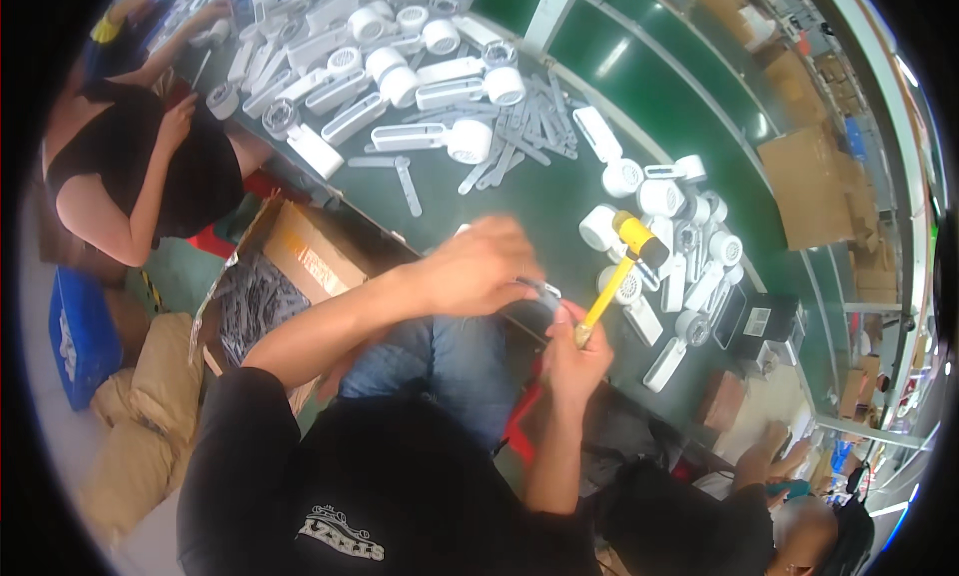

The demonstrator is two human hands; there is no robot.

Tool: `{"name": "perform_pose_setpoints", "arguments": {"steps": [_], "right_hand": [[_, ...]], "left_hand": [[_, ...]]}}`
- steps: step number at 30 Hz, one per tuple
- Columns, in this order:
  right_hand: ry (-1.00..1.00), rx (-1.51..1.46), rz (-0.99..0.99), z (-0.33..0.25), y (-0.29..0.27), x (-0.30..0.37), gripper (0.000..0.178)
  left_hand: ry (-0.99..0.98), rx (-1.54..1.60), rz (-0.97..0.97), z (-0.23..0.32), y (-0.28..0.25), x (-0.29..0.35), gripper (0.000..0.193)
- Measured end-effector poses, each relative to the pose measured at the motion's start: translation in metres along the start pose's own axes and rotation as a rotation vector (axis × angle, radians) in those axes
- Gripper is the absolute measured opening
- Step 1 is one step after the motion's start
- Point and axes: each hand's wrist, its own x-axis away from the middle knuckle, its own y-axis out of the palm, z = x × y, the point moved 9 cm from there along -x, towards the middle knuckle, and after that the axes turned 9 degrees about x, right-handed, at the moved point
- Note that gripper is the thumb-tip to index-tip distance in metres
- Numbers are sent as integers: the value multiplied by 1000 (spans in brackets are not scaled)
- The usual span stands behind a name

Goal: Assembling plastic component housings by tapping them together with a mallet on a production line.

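My left hand [489, 266], partly blurred, is closed at the near edge of the green table, its fingertips at one end of a small grey plastic strip [546, 296]. My right hand [579, 361] grips a mallet [605, 304] by its yellow handle. Thumb and finger of that same hand also pinch the strip's other end. The mallet's yellow and black head points away from me, over white handheld-fan-like parts [659, 198] on the right. Beyond my left hand lie loose grey strips [524, 131] in a pile.
Many white fan-like parts [390, 76] cover the far left of the table [539, 201]. An open cardboard box [320, 251] of dark grey strips stands left of my lap. A co-worker [140, 166] sits at the left, another [689, 521] at lower right. A black box [764, 321] lies right.
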Motion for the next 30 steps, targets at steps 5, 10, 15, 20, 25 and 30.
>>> {"name": "perform_pose_setpoints", "arguments": {"steps": [5,10,15,20,25,30], "right_hand": [[117,-91,110,8,-48,-11,24],[99,-100,-86,1,-9,-23,26],[92,33,-159,7,21,-37,21],[-16,274,-167,0,25,-43,19],[-21,321,-207,-8,29,-44,19],[173,103,-219,4,26,-43,17]], "left_hand": [[6,-166,-91,-42,21,26,38],[85,-66,-85,-47,21,6,45],[-8,87,-34,-54,18,6,77],[116,58,4,-55,19,10,72],[294,34,-18,-50,24,17,66],[84,132,40,-67,22,11,63]]}}
